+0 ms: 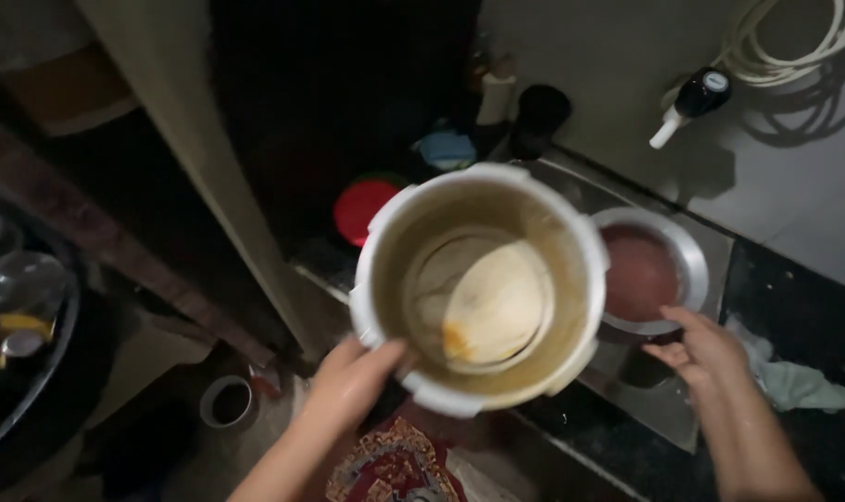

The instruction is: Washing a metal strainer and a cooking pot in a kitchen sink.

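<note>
Your left hand (348,386) grips the lower-left rim of the big metal pot (478,284), thumb hooked over the edge and fingers closed beneath, holding it up in the centre of the frame with its mouth tilted toward you. Inside, a pale round disc (492,302) lies against the bottom, with a yellowish smear at its lower edge. The pot looks thick-walled and stiff, probably heavy for a one-handed hold, and its smooth, residue-coated wall may be slick; a firmer hold would be the rim's lugs, or a second hand under the base.

Your right hand (701,349), at lower right, is open with the fingers spread, resting at the near rim of a steel bowl (692,246) that holds a reddish liquid. The bowl sits in the sink (711,390). A green cloth (799,383) lies at the right edge, a tap (692,102) at upper right, and a red lid (362,206) left of the pot.
</note>
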